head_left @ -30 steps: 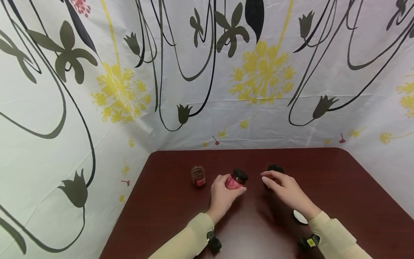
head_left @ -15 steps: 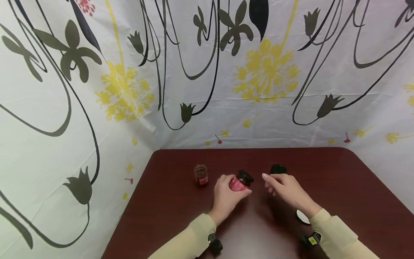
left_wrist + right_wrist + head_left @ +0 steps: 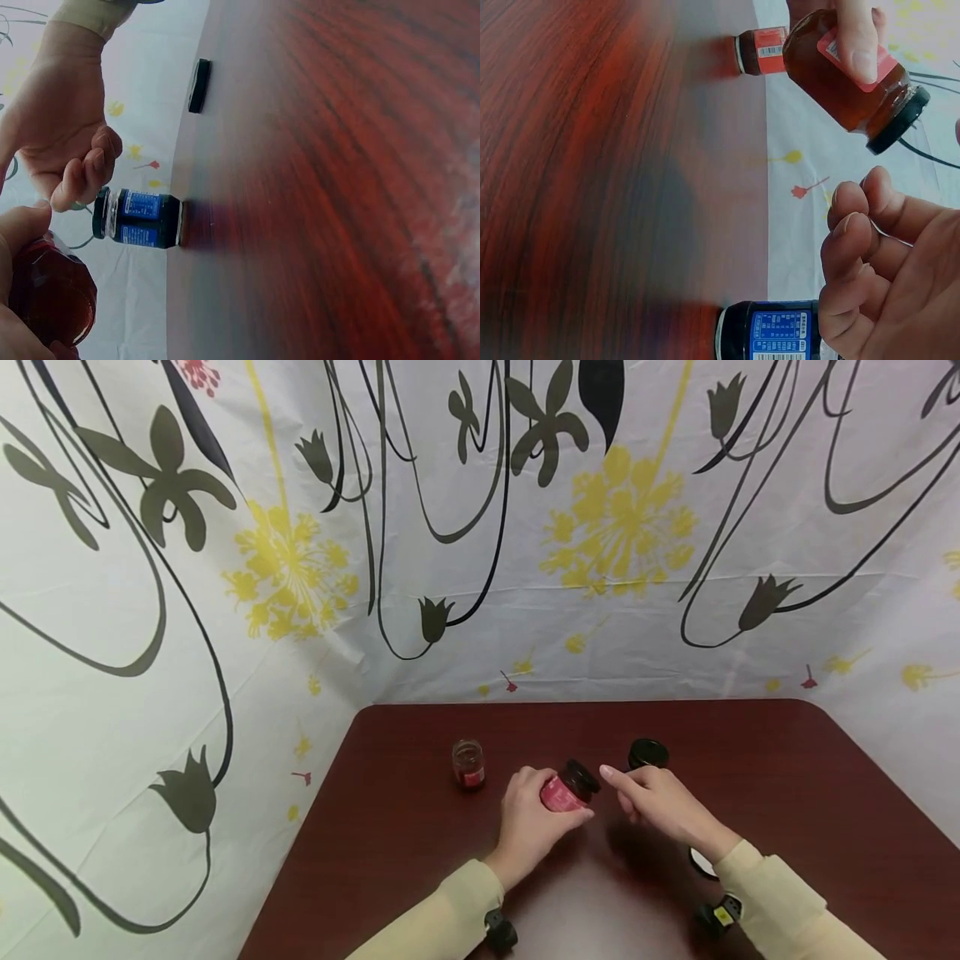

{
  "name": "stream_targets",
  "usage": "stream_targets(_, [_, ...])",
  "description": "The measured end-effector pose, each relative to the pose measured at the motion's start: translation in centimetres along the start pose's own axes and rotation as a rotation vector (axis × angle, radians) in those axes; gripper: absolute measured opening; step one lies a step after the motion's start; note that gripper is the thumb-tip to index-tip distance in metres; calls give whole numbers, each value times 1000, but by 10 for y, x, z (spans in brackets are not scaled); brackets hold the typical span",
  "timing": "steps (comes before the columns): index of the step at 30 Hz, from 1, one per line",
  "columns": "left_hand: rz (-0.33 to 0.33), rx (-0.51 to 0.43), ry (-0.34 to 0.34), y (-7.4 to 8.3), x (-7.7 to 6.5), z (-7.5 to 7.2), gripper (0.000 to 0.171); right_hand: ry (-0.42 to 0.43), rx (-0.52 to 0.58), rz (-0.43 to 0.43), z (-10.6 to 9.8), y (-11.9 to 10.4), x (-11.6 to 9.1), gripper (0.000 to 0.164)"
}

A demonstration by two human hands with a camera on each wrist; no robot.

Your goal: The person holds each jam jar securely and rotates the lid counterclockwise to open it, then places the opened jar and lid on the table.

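Observation:
My left hand grips a glass jar with a pink-red label and reddish-brown contents, held above the table. Its black lid is on, and the jar leans over to the right, lid towards my right hand. That hand hovers a short way from the lid, fingers loosely bent, nothing seen in them. In the right wrist view, the fingertips sit below the lid with a gap between. Behind the right hand stands a jar with blue labels and a dark lid.
A small lidless glass jar with a red label stands at the back left of the dark red table. A loose round lid, white inside, lies partly hidden by the right wrist. Patterned cloth hangs behind the table.
The held jar has tilted further to the right and come slightly nearer the front. My right hand's fingers have bent in more, and its fingertips have come closer to the lid.

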State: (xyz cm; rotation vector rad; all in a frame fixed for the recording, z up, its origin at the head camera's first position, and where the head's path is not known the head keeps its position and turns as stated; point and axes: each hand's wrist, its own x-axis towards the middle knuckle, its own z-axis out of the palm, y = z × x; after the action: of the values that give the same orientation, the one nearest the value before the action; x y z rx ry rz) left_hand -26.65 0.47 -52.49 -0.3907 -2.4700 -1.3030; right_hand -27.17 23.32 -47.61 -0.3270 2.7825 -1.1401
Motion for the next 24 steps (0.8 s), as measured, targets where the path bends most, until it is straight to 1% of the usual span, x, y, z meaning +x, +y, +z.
stream_targets(3, [13, 11, -16, 1, -2, 0, 66, -24, 15, 7, 1, -1, 0, 72])
stream_targets(6, [35, 22, -14, 2, -3, 0, 64, -33, 16, 8, 3, -3, 0, 72])
stream_targets(13, [160, 66, 29, 5, -6, 0, 63, -63, 21, 19, 4, -12, -4, 76])
stream_targets(17, [199, 75, 34, 6, -8, 2, 64, -89, 45, 52, 4, -18, -6, 80])
stream_targets(24, [243, 91, 53, 7, -11, 5, 65, -50, 57, 107, 7, -21, -7, 78])
